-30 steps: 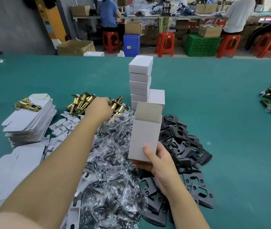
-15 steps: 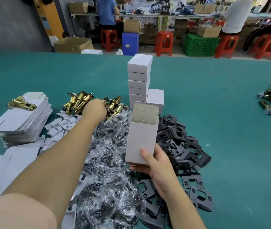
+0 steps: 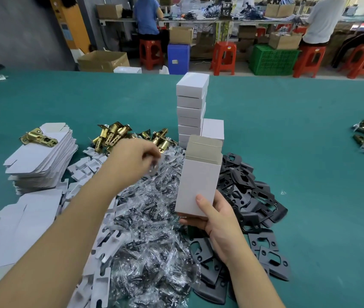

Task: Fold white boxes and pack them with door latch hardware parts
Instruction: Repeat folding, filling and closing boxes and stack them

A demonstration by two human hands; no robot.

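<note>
At centre frame the right hand (image 3: 217,221) holds an open box (image 3: 198,181) upright, thumb pressed on its front face, the other fingers curled behind and under it; the top flaps stand open. At 10 o'clock from the box, the left hand (image 3: 132,161) hovers above a heap of clear bags (image 3: 150,230), its fingers curled and pinching a small blurred part (image 3: 153,168); what the part is cannot be told. Brass latches (image 3: 112,135) lie just past that hand at 12 o'clock. Behind the box at 12 o'clock rises a stack of closed boxes (image 3: 191,107). Black plates (image 3: 250,196) spread at 3 to 5 o'clock of the box, touching the bags. Flat blanks (image 3: 41,161) are piled at 9 o'clock, one latch (image 3: 37,137) on top. All rest on a green table (image 3: 310,152).
</note>
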